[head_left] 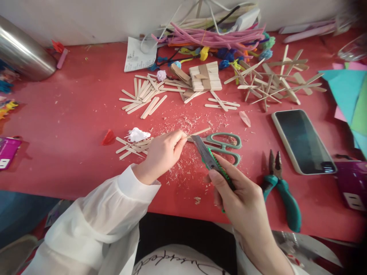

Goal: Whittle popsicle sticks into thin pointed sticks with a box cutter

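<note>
Closed in a pinch, my left hand point(164, 154) holds a thin wooden craft stick point(203, 131) that points out to the right. My right hand point(243, 193) is wrapped round a green utility knife point(213, 162). The knife's blade lies close to the stick, just right of my left fingertips; whether it touches cannot be made out. Scissors with grey-green handles point(225, 141) lie on the table behind the blade, partly hidden. Wood shavings point(185, 124) are scattered around both hands. A pile of craft sticks point(129, 147) with a white crumpled piece point(138, 134) lies left of my left hand.
On the red table point(77, 114) lie more craft sticks point(146, 93), a bundled stack point(205, 76) and a loose heap point(275, 82). Pliers point(278, 187) and a phone point(304, 141) lie at the right. Pink pipe cleaners point(212, 37) are at the back; a metal cylinder point(25, 49) stands far left.
</note>
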The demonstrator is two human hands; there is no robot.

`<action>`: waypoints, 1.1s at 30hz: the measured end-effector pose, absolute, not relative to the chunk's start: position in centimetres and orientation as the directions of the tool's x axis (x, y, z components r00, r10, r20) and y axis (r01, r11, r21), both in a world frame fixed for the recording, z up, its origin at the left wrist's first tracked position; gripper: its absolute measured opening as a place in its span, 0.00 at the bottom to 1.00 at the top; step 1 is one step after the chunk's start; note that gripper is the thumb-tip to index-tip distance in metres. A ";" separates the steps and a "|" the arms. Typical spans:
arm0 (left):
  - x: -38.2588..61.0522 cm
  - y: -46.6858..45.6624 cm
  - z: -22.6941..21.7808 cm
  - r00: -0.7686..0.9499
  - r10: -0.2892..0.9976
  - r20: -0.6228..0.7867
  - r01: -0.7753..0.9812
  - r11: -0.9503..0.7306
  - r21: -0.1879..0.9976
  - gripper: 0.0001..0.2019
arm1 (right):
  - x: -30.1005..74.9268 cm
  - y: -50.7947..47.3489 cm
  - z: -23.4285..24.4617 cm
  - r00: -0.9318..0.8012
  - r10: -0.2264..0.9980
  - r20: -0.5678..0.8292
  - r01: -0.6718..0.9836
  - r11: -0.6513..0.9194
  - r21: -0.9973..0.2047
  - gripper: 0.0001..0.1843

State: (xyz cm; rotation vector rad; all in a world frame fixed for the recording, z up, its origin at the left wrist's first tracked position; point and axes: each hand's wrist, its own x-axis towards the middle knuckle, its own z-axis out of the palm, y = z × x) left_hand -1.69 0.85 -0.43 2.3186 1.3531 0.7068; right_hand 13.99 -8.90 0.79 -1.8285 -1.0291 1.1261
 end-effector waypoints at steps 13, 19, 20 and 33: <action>-1.6 0.9 -0.8 0.407 0.867 0.287 0.715 -0.498 0.491 0.07 | 13.0 -8.5 0.3 0.212 0.871 -0.444 -0.028 -0.448 -0.893 0.28; -1.6 1.0 -1.1 0.367 0.906 0.210 0.694 -0.417 0.586 0.06 | 12.9 -8.5 -0.2 0.195 0.876 -0.441 -0.029 -0.444 -0.895 0.28; -1.6 1.0 -1.1 0.365 0.909 0.200 0.695 -0.409 0.592 0.06 | 12.9 -8.5 -0.3 0.203 0.880 -0.429 0.001 -0.438 -0.899 0.28; -1.5 1.1 -1.0 0.359 0.919 0.162 0.650 -0.371 0.663 0.06 | 13.0 -8.2 -0.2 0.219 0.872 -0.438 -0.012 -0.446 -0.895 0.29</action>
